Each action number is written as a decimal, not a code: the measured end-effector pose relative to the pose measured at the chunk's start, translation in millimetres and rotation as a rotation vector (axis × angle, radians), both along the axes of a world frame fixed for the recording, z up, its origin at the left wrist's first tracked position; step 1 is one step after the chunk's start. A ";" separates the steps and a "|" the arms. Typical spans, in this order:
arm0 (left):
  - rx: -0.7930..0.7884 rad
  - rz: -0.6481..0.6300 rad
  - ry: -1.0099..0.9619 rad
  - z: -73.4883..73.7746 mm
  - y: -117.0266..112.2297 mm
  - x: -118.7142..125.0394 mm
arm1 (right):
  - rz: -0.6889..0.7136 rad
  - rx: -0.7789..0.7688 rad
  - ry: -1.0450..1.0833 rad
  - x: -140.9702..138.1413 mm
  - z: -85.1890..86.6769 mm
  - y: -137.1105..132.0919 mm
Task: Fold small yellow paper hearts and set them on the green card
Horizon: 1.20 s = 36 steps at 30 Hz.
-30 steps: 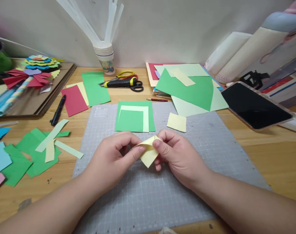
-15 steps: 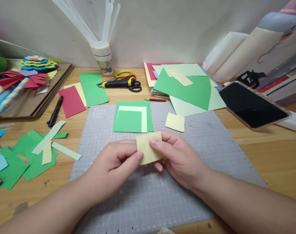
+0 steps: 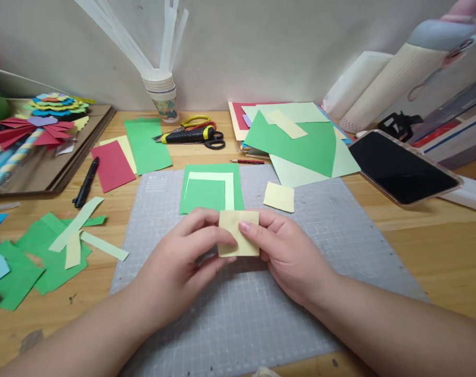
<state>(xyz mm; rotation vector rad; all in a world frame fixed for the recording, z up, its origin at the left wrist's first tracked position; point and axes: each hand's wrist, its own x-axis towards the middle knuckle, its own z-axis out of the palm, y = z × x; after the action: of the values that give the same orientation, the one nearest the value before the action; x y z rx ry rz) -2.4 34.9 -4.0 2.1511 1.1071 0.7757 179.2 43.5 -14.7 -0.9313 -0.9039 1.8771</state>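
A small pale-yellow square of paper is held between both hands above the grey cutting mat. My right hand pinches its right side, thumb on the face and fingers behind. On the left side, my left hand grips the paper with a finger across its front; the thumb lies at the lower edge. Just beyond, another pale-yellow piece rests on the mat. Nested green and pale-green squares lie behind my left hand, their lower edge partly covered by it.
Scissors and a black-and-yellow cutter lie behind the mat, near a pencil. Paper sheets are piled at back right beside a phone. Green scraps and a black pen lie left. A paper cup holds straws.
The yellow square has turned to sit level. My left index finger has come round onto its front, and the left thumb has dropped to the lower edge. The view has shifted slightly.
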 end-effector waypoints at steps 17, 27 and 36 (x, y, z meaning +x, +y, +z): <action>-0.527 0.338 -0.599 5.1 0.9 9.7 | 0.108 0.113 -0.031 -4.1 2.4 -11.3; -0.696 0.303 -0.656 11.2 0.6 14.1 | 0.055 0.098 -0.144 -4.3 6.1 -8.7; -0.719 0.314 -0.637 7.8 2.5 13.7 | 0.061 0.078 -0.163 -3.5 5.9 -7.9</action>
<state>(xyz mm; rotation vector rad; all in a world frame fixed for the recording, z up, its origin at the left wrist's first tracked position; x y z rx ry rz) 11.3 37.4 3.8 1.0439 1.1402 0.9264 175.8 35.6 -8.8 -1.0306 -1.1067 1.8223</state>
